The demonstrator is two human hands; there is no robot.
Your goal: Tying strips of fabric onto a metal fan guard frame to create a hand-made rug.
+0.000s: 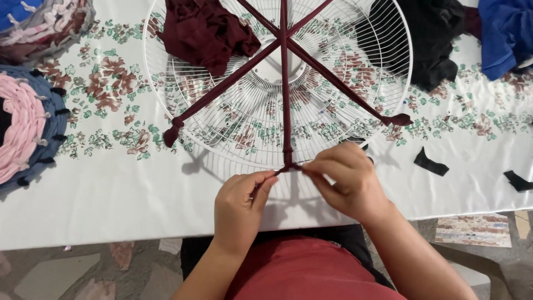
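While the person in the red top is leaning over the near table edge, both bare hands are meeting at about six o'clock on the rim of the white wire fan guard [355, 66]. No packages, labels or signs are showing anywhere on the table. The left hand [240, 206] is curling inward, thumb and forefinger pinching one end of the maroon fabric strip [285, 83] just below the guard's rim. The right hand [343, 179] is bending at the wrist, fingers closing in a pinch on the other end of that strip, at about three o'clock from the knot. Between the two hands, the strip is sitting tied at the rim and touching both sets of fingertips.

From that knot the maroon strip is running straight up toward twelve o'clock across the guard's hub. Two more maroon strips are crossing it at the centre, one ending in a knot at about eight o'clock [172, 133], the other at about four o'clock [398, 119]. The guard is lying flat on a white flowered tablecloth [111, 183].

Farther off, a maroon cloth pile [205, 30] is resting on the guard at eleven o'clock, a black cloth pile [433, 39] is lying at two o'clock, and a blue cloth [505, 33] is sitting beyond it. Small black scraps [430, 164] are lying on the tablecloth at three o'clock. A round woven pink and blue mat [25, 130] is lying at nine o'clock.
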